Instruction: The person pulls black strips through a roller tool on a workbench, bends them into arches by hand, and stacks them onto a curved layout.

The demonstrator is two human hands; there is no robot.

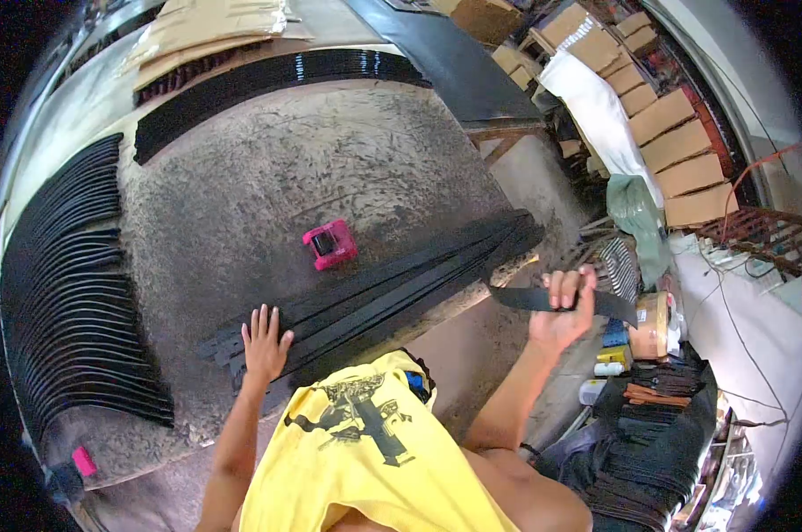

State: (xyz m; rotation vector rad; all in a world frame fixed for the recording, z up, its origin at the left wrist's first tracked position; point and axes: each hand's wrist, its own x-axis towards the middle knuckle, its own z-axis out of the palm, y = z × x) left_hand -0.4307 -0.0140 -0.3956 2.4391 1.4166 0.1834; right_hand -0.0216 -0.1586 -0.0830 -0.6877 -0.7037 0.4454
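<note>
My left hand (265,344) lies flat with fingers spread on the left end of a stack of long black strips (392,293), which runs along the near edge of the worktable. To the right, past the table edge, my right hand (568,303) is raised with its fingers wrapped round a flat black strip (518,298). That strip sticks out on both sides of the fist. A small pink object (332,246) with a dark middle sits on the table beyond the stack; its kind is unclear.
A row of black strips (82,301) covers the table's left side, and another curved row (268,84) lines the far side. Cardboard boxes (676,137) stand at the right. Below them are a tub (654,326) and a heap of dark material (631,452).
</note>
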